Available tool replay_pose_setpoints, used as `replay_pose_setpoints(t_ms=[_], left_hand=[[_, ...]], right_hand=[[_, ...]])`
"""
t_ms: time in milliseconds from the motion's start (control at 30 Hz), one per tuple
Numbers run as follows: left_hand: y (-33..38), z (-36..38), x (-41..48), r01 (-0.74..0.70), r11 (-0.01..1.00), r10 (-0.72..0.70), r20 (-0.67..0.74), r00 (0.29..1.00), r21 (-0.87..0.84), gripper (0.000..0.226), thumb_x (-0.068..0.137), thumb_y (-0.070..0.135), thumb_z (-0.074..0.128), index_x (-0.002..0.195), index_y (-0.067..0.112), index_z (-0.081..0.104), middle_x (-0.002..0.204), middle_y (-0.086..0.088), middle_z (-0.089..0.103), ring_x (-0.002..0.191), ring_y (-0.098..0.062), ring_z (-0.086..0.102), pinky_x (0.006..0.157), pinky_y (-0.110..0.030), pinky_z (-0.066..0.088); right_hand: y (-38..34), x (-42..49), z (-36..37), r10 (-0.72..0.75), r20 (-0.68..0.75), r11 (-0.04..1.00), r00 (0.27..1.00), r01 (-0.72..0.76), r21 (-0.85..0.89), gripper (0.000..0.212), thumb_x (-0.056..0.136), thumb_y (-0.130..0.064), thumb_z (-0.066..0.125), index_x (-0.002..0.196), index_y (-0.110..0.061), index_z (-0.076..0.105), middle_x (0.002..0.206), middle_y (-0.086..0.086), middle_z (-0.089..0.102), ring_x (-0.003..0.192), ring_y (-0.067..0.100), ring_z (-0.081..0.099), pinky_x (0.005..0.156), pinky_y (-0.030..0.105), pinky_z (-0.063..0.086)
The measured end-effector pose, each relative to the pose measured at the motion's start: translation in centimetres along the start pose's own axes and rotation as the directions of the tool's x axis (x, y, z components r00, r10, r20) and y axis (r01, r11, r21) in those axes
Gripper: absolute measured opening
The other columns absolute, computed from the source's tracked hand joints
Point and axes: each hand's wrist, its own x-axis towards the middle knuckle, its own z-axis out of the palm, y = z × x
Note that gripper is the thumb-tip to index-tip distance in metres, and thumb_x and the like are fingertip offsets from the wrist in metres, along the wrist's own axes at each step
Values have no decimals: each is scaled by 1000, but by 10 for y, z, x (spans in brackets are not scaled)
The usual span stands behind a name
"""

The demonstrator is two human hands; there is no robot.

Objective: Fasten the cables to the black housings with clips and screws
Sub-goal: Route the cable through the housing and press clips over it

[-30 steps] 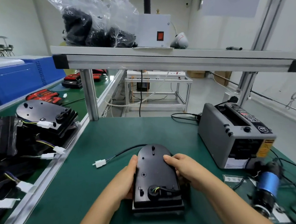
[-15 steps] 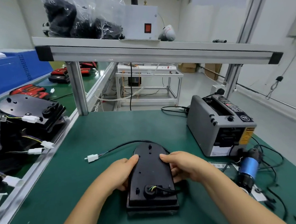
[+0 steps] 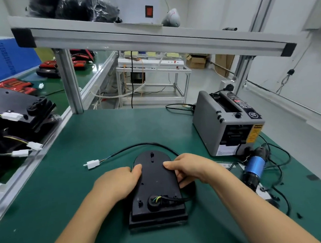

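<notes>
Nearest us, one black housing point(image 3: 156, 180) lies flat on the green mat point(image 3: 100, 137), square end toward us, held between both hands. The left hand point(image 3: 116, 183) grips its left edge, thumb on top, fingers curled under and hidden. The right hand point(image 3: 191, 168) grips the right edge likewise; we cannot tell whether its tucked fingertips touch the cable. One black cable point(image 3: 144, 144) leaves the port nearer us than the grip, passes behind the right hand, arcs beyond the housing and ends in one white connector point(image 3: 93, 164) left of the left hand. Right of the grip are one blue-bodied tool point(image 3: 255, 167) and one grey tape dispenser point(image 3: 226, 124). Far left are stacked housings point(image 3: 16, 105), cut off by the frame, count unclear.
</notes>
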Motion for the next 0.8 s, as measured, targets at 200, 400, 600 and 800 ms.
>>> replay_pose_setpoints(t_ms=[200,400,600,800], left_hand=[[-3,4,-10,68,997,-71,-77,995,-44,58,88,70,14,81,26,53,90,4,58,89,-21,55,82,-33,47],[-5,10,-52,-318,881,110,-503,857,-350,27,91,41,50,118,40,57,118,19,50,106,-7,53,88,-30,40],[1,30,-72,-347,703,125,-373,919,-621,31,90,21,60,112,43,63,126,45,40,116,26,34,98,-16,27],[2,38,-78,-374,680,113,-414,903,-630,36,79,46,50,113,49,59,128,49,38,119,27,30,102,-20,28]], right_hand=[[7,0,7,-72,-119,997,990,68,-39,33,88,-39,63,89,-6,58,59,1,54,48,11,56,55,29,58],[12,-3,14,-125,-238,979,963,81,-189,49,85,-50,58,100,-4,63,67,5,61,68,29,67,76,46,57],[19,-5,22,-231,-340,901,911,69,-428,52,89,-59,46,106,-13,62,102,6,68,93,27,61,85,38,50],[22,-8,30,-375,-414,825,829,95,-556,47,93,-55,42,117,-17,56,110,4,63,103,28,57,81,36,44]])
